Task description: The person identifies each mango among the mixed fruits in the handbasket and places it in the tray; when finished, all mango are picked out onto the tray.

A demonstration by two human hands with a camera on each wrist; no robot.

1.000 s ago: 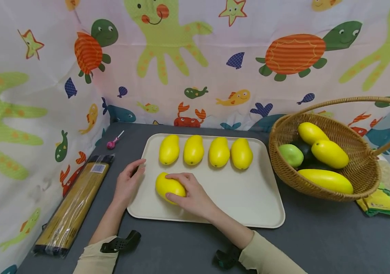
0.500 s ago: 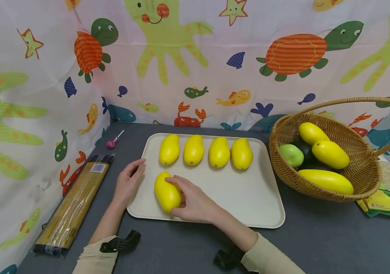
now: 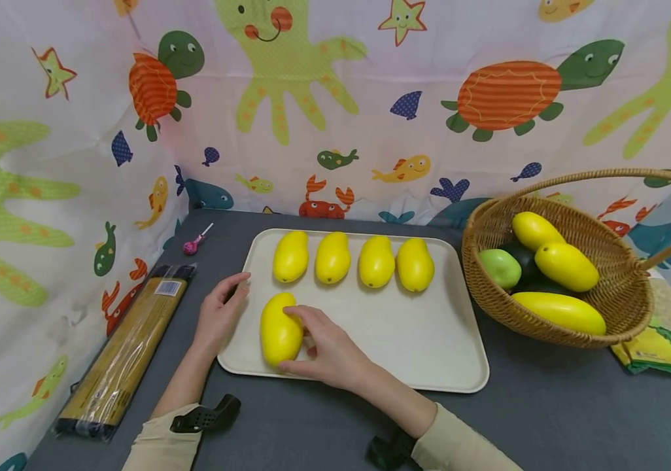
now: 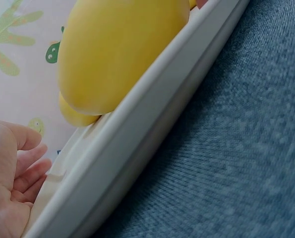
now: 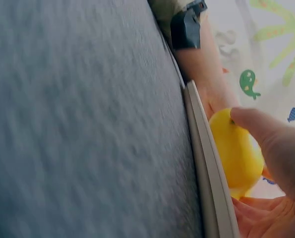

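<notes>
Near the left end of a cream tray (image 3: 371, 347), a yellow mango (image 3: 280, 330) lies lengthwise, pointing away from me. My right hand (image 3: 335, 347) holds it from the right, a fingertip near its far end and the thumb at its near end. In the right wrist view the thumb presses the tip of the mango (image 5: 234, 148). My left hand (image 3: 220, 314) rests at the tray's left edge with its fingers loosely bent; the left wrist view shows the fingers (image 4: 30, 173) beside the rim, holding nothing. Several more mangoes (image 3: 332, 258) stand in a row along the tray's far side.
A wicker basket (image 3: 630, 294) to the right of the tray holds yellow fruit, a green apple-like fruit and dark items. A yellow-green packet (image 3: 665, 350) lies partly behind it. On the left are a long plastic-wrapped pack (image 3: 129, 353) and a pink lollipop (image 3: 192, 246).
The mango under my right hand has turned from slanted to nearly lengthwise and shifted slightly left. My right hand moved with it. My left hand has stayed at the tray's edge.
</notes>
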